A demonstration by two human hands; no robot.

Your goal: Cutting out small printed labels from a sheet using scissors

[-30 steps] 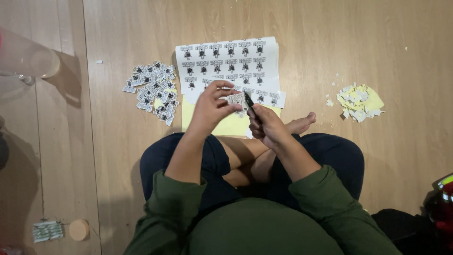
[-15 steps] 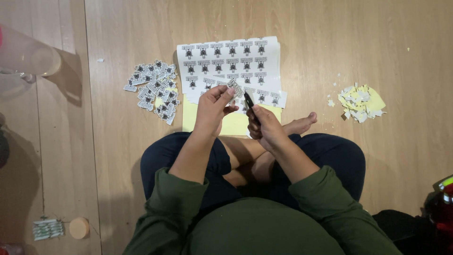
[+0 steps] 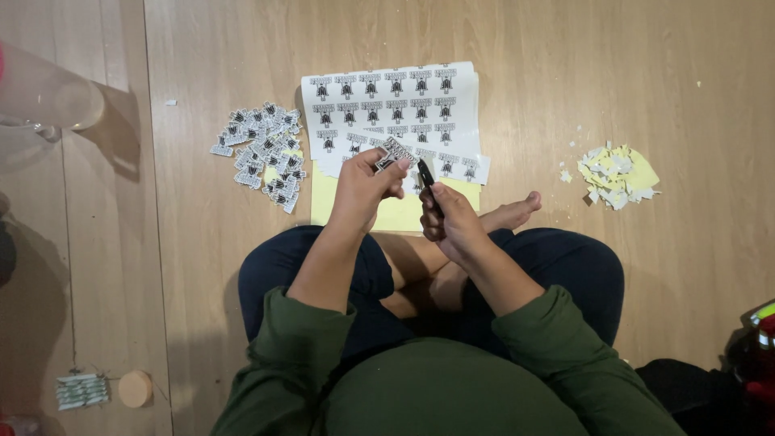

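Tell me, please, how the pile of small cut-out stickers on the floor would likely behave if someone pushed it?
The pile of cut-out stickers would probably scatter rather than slide as one, since the pieces lie loose and overlapping. Each looks thin and light, so a breath might shift them. On the smooth wooden floor they would likely skid easily.

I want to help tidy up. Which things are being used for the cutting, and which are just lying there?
In use:
left hand holding small printed paper piece
right hand holding black scissors
white printed sheet
pile of cut-out pieces
yellow-white scrap heap

Lying about:
round wooden disc
clear plastic container
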